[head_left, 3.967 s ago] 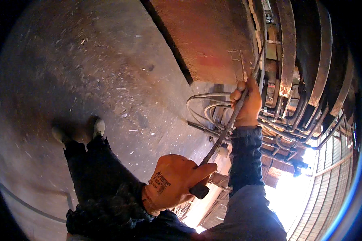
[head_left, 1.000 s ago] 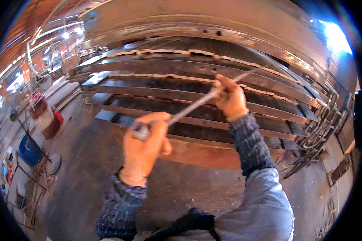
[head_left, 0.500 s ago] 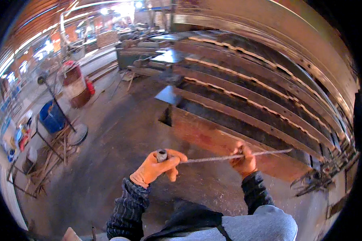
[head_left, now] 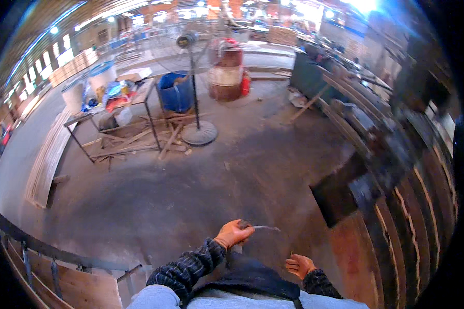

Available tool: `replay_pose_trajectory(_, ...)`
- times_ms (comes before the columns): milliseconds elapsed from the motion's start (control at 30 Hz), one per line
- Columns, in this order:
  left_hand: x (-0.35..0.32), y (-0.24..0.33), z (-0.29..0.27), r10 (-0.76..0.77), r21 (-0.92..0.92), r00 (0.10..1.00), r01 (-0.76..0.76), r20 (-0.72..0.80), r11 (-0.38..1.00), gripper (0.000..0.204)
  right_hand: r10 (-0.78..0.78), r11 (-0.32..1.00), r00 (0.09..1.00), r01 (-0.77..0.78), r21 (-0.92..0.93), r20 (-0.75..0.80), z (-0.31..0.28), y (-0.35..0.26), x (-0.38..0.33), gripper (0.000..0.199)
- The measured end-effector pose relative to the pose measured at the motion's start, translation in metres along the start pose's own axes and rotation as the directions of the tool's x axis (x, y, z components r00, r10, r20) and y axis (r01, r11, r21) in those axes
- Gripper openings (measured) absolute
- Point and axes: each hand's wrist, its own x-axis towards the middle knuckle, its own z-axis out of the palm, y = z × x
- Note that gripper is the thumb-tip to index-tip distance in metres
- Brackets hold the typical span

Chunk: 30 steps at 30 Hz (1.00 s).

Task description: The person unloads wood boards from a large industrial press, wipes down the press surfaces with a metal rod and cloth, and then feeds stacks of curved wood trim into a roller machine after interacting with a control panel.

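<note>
My left hand, in an orange glove, is closed around a thin metal rod with a thick round grey head. The head shows at the top of the fist, and the rod's visible part points right, blurred. My right hand, also gloved in orange, is lower and to the right, apart from the rod. Its fingers reach loosely leftward and hold nothing that I can see.
A machine rack with long beams stands at right. Ahead are a pedestal fan, a blue barrel, a rusty drum and a cluttered table above wood scraps. A metal-framed bench is at lower left.
My view has swung left, away from the beams. The right hand has let go of the rod, which both hands held before; the left hand keeps it.
</note>
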Motion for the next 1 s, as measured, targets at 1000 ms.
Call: replay_pose_trajectory(1000, 0.328, 0.106, -0.663, -0.015, -0.123, 0.195, -0.556, -0.981, 0.822, 0.015, -0.048, 0.742, 0.994, -0.029, -0.669, -0.096, 0.419, -0.408, 0.348, 0.043)
